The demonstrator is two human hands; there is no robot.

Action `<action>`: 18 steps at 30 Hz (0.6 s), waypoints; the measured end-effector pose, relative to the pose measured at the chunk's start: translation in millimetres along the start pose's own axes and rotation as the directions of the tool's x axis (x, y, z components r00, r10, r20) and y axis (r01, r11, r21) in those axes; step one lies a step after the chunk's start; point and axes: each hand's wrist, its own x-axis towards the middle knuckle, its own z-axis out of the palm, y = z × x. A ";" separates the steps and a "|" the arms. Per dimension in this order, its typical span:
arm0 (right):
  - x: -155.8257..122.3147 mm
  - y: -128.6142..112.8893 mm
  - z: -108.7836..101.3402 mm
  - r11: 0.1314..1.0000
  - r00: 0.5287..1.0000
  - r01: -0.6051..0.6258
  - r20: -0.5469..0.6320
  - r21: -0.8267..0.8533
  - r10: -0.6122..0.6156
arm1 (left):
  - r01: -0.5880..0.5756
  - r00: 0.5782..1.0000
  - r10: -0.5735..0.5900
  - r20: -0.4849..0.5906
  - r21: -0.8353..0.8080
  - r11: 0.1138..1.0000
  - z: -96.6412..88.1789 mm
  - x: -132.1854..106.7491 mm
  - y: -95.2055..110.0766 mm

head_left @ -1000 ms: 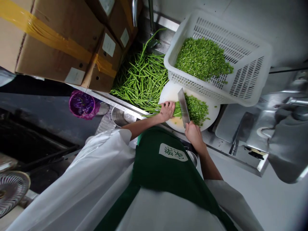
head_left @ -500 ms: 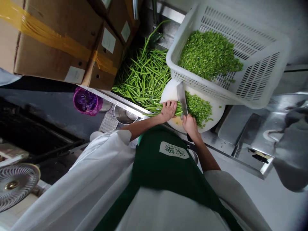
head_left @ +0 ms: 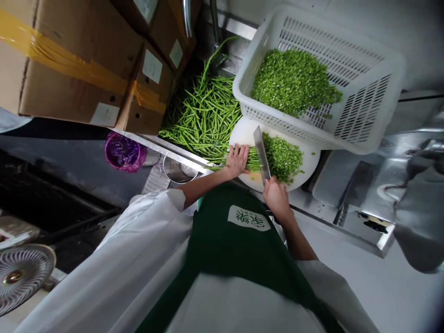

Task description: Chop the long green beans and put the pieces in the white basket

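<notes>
My left hand [head_left: 237, 160] presses down on a bundle of long green beans [head_left: 254, 159], its fingers curled over them on a round white cutting board [head_left: 310, 162]. In my right hand [head_left: 276, 194] is the handle of a cleaver [head_left: 261, 151], which my fingers wrap round. The blade stands across the cut ends of the bundle, just right of my left hand. A pile of chopped green beans [head_left: 282, 157] lies on the board to the right of the blade.
Many whole beans [head_left: 208, 118] fill the sink at the left. A white slotted basket [head_left: 364, 138] with chopped beans stands behind the board. Cardboard boxes [head_left: 76, 69] are stacked at the far left. A purple-lined bucket [head_left: 137, 159] and a metal pot [head_left: 175, 171] are below the sink edge.
The cleaver's blade has tilted and shifted slightly toward me, with my right hand a little lower. My left hand stays on the bundle. The whole view has shifted slightly.
</notes>
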 end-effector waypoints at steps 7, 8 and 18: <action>26.3 -8.4 13.8 0.999 0.999 -0.008 0.033 0.050 0.006 | -0.042 0.998 0.043 -0.040 0.002 0.999 10.2 0.2 4.7; 32.7 -11.7 15.9 0.998 1.000 -0.012 0.026 0.054 0.010 | -0.050 0.998 0.050 -0.039 -0.007 0.999 11.4 0.3 4.3; 35.4 -4.7 5.8 1.000 0.999 0.007 -0.046 0.027 -0.005 | -0.099 0.993 0.097 -0.071 -0.015 0.995 19.0 -0.9 0.8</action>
